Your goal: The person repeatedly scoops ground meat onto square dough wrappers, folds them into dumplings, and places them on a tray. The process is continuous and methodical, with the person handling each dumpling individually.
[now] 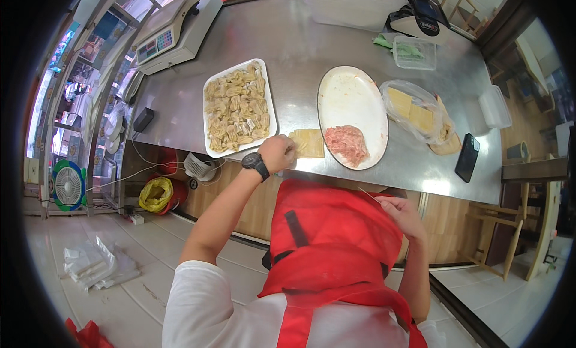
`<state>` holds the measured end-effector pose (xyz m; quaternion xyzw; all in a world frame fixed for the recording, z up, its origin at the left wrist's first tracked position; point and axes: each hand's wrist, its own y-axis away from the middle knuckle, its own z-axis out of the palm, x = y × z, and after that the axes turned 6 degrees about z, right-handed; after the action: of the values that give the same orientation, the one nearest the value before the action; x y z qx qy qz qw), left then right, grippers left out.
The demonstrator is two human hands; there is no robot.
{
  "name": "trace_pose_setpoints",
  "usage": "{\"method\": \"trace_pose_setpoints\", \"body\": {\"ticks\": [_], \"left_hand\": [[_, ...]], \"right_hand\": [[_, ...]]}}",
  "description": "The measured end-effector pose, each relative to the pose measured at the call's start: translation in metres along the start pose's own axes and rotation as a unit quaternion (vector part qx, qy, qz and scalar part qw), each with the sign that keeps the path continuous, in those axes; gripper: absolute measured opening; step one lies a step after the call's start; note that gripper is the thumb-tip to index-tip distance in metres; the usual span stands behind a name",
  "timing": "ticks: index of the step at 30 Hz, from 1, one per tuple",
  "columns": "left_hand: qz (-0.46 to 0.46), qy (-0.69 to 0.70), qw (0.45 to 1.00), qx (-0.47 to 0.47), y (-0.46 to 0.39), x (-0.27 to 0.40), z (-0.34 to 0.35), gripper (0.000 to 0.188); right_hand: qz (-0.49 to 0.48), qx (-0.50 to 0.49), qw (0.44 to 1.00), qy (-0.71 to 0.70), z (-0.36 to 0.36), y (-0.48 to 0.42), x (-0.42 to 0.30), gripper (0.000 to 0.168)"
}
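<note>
My left hand (278,151), with a black watch on the wrist, is at the left edge of a stack of square yellow dough wrappers (310,143). Its fingers are curled, and whatever may be between them is hidden. Folded wontons (236,107) fill a white tray (273,123) just beyond that hand. Minced raw meat (347,144) lies at the near end of a white oval platter (350,91), right of the stack. My right hand (402,214) grips a thin stick-like tool (369,195) in front of the red apron (333,222), below the table edge.
More wrappers lie in a clear plastic bag (416,111) right of the platter. A phone (468,157) rests near the right edge of the steel table (288,42). A price scale (157,44), a clear plastic box (414,53) and a larger translucent bin (351,8) stand farther back.
</note>
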<state>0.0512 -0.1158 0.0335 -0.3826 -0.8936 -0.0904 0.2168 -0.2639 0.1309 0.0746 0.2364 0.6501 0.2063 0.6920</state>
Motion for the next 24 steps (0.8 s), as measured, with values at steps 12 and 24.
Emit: {"method": "trace_pose_setpoints", "body": {"ticks": [12, 24], "left_hand": [[-0.161, 0.685, 0.651, 0.285, 0.015, -0.008, -0.019, 0.028], [-0.190, 0.776, 0.534, 0.276, 0.018, 0.085, 0.033, 0.040]], "right_hand": [[-0.116, 0.101, 0.975, 0.163, -0.005, -0.022, -0.029, 0.030], [-0.106, 0.158, 0.930, 0.313, 0.015, -0.058, -0.066, 0.029]]}}
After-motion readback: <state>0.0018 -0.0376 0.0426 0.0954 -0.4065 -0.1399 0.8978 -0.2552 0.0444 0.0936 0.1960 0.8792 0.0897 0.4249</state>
